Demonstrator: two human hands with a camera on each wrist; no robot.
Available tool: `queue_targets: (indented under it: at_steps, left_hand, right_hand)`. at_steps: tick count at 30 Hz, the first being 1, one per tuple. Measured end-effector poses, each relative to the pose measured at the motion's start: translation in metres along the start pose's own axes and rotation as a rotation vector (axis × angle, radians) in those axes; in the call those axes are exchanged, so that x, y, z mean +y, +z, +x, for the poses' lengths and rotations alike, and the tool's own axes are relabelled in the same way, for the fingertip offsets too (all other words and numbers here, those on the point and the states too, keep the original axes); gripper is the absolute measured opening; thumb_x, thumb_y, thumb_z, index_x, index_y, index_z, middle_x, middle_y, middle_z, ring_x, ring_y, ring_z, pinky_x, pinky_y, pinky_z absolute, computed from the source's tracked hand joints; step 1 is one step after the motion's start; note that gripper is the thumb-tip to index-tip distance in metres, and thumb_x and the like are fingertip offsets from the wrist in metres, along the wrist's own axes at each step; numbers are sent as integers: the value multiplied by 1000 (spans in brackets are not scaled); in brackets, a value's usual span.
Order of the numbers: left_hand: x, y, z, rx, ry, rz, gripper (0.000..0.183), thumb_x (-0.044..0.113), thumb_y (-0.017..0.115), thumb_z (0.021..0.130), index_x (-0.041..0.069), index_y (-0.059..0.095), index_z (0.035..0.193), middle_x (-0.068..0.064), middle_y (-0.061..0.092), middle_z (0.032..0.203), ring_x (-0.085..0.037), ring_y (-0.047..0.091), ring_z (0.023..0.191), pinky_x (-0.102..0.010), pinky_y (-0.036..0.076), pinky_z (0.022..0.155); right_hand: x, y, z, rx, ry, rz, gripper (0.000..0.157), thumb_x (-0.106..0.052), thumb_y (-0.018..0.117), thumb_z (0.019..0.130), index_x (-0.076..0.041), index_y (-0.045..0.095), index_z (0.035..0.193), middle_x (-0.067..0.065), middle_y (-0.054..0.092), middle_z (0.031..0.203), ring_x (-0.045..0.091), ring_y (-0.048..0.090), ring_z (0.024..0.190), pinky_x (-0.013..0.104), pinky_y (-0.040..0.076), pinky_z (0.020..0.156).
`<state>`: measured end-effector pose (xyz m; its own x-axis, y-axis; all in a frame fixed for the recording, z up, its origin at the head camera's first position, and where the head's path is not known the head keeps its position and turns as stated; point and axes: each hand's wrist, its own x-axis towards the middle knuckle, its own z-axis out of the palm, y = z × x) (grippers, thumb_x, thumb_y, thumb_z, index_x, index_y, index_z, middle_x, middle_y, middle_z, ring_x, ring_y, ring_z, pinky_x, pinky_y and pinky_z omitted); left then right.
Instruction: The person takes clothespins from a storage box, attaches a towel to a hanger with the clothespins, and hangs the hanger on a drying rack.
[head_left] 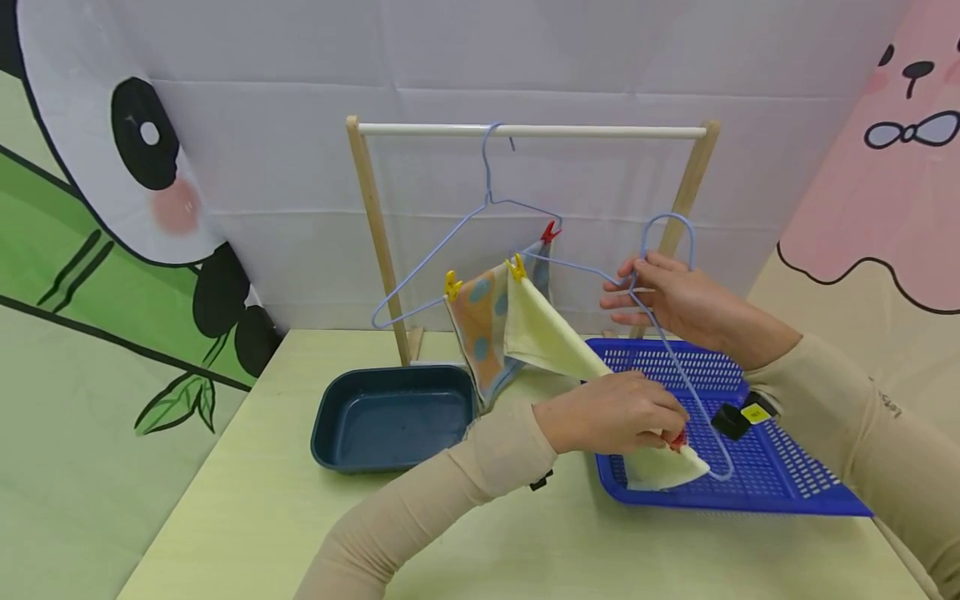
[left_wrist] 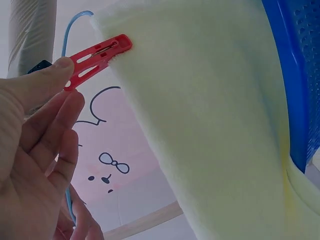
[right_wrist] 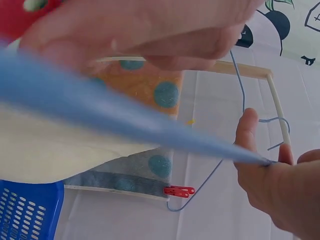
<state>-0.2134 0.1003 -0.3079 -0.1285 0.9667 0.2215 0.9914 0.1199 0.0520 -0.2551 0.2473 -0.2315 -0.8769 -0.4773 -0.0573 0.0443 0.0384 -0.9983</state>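
My left hand [head_left: 618, 412] pinches a red clothespin [left_wrist: 100, 60] between thumb and index finger. Its jaws sit at the edge of a pale yellow cloth [head_left: 551, 329], by the lower right end of a blue hanger [head_left: 678, 367]; whether they also catch the hanger wire, I cannot tell. My right hand [head_left: 675, 300] holds this hanger near its neck, below the hook. At the other end, a yellow clothespin [head_left: 517, 267] clips the cloth. Behind, an orange cloth with blue dots [head_left: 480, 321] hangs from a second blue hanger [head_left: 431, 257], clipped by yellow [head_left: 452, 285] and red clothespins [head_left: 551, 232].
The second hanger hooks over the white rod of a wooden rack [head_left: 420, 130]. A dark blue-green basin [head_left: 321, 425] stands at left on the table [head_left: 247, 475]. Beneath both hands lies a blue perforated basket [head_left: 795, 467]. Printed cartoon sheets line the back and sides.
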Motion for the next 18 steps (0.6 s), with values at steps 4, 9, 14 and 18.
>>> queue_targets:
  at_steps: [4, 9, 14, 18]
  left_hand:
    - [-4, 2, -4, 18, -10, 32, 4, 17, 66, 90, 15, 70, 92, 8, 66, 101, -3, 57, 91, -14, 38, 80]
    - [-10, 4, -12, 25, -57, 73, 5, 18, 65, 91, 19, 68, 87, 11, 64, 89, -3, 55, 82, -17, 38, 76]
    - [-15, 0, -22, 13, -97, 82, 4, 20, 66, 91, 18, 68, 88, 10, 64, 87, -5, 56, 81, -17, 40, 77]
    - [-20, -4, -31, 22, -132, 90, 5, 18, 65, 91, 17, 67, 86, 9, 63, 86, -7, 56, 81, -19, 40, 76]
  right_hand:
    - [1, -1, 0, -3, 22, -58, 28, -26, 28, 105, -1, 37, 114, 11, 51, 113, 19, 61, 101, 32, 50, 87]
    - [4, -3, 0, -17, 32, -93, 30, -29, 27, 105, -2, 38, 113, 11, 50, 113, 19, 62, 99, 31, 50, 85]
    - [6, -6, -1, -34, 46, -126, 33, -30, 27, 104, 0, 36, 115, 11, 50, 115, 19, 62, 98, 30, 51, 84]
    - [9, -9, -2, -54, 59, -157, 33, -31, 27, 104, -2, 37, 114, 10, 49, 116, 18, 62, 99, 30, 51, 83]
